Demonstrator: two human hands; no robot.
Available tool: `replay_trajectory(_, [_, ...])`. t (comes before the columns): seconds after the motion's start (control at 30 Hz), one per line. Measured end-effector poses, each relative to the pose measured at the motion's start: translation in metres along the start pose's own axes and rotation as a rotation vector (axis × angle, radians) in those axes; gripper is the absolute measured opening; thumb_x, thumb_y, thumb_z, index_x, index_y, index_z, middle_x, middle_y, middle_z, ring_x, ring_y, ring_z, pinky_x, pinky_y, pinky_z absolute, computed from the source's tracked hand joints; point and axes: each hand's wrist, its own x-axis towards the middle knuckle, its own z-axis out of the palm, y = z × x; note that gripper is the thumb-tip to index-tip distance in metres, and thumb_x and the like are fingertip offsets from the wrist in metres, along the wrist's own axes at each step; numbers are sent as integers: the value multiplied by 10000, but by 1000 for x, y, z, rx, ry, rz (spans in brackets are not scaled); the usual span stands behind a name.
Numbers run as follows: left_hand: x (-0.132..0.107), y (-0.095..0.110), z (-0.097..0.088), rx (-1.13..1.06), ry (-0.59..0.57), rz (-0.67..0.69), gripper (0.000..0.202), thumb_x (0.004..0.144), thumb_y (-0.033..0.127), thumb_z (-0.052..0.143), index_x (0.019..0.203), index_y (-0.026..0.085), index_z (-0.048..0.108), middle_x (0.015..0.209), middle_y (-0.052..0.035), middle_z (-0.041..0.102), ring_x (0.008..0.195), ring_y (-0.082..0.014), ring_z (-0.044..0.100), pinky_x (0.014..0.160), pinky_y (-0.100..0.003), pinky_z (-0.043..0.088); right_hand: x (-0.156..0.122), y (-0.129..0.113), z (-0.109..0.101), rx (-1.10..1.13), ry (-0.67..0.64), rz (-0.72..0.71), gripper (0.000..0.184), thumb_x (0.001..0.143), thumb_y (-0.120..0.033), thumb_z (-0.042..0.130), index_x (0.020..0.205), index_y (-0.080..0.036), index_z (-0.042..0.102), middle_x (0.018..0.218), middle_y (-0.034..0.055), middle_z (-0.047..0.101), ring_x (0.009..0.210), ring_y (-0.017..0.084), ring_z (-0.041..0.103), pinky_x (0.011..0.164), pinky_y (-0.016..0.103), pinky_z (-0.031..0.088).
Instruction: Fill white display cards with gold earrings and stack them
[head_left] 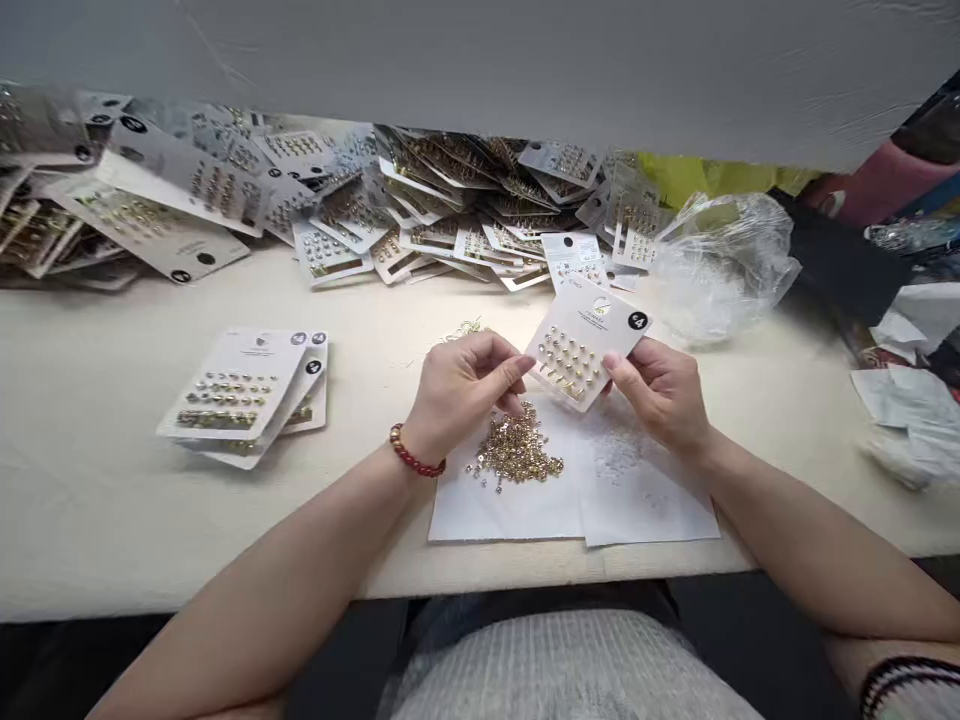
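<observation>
Right hand [664,395] grips earring card [589,342] at its lower right edge, thumb on the front face; card is tilted, held up over the white paper [480,518] on the desk [105,400]. Left hand [466,390]: thumb and fingers drawn in narrow at the card's left edge; can't tell if anything is pinched or if it touches the card. To do well: keep the right thumb clear of the stud rows, grip firm without bending the card. Work low over the paper, so loose bits land there; keep the left wrist off the gold pile [517,450] just below.
</observation>
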Motion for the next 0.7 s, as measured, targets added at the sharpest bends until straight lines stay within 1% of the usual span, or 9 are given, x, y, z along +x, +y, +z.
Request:
replay_trajectory(0.1, [-1,-2,3,75,44,3,243,774,325,764,662,150,638,543,-8,663,405,-114,652,349,-153,514,-1,-2,0,10,-2,-4,212,889,-284,609,716,-169,648,639,5,662,549,117,642,456,231,549])
replay_trajectory(0.17, [-1,-4,4,70,60,-17,237,766,320,770,657,149,645,539,-11,666,424,-129,670,353,-157,526,-1,-3,1,14,-3,-8,193,891,-277,607,736,-173,657,667,9,685,565,121,652,462,234,556])
replay_trajectory(0.27, [-1,-8,5,-4,60,-69,147,781,262,742,714,148,678,591,-23,702,524,-162,729,426,-176,589,-1,-3,1,17,2,-11,173,885,-263,611,745,-175,660,685,10,702,568,120,658,461,229,559])
replay_trajectory(0.37, [0,-11,5,-38,38,-77,80,805,214,702,765,147,684,652,-31,724,612,-177,759,500,-200,632,0,-3,1,7,12,-13,162,879,-258,617,751,-171,665,674,7,696,554,117,655,458,226,557])
replay_trajectory(0.43, [0,-12,5,5,30,-40,89,822,225,690,787,144,677,664,-34,722,607,-176,756,496,-209,634,0,-3,1,-3,14,-20,163,880,-254,616,749,-170,664,668,4,691,549,113,652,456,220,552])
replay_trajectory(0.57, [-1,-11,3,186,42,104,124,855,247,672,791,141,663,599,-16,690,502,-140,706,404,-183,564,-1,-3,0,-32,9,-47,177,893,-246,597,742,-177,659,657,-4,680,558,110,648,466,218,545])
replay_trajectory(0.7, [-1,-10,2,317,62,204,124,871,213,656,767,148,640,541,12,665,448,-108,662,425,-179,535,-3,-1,-1,-63,-23,-67,184,913,-256,578,774,-176,669,670,3,678,563,115,643,482,235,531])
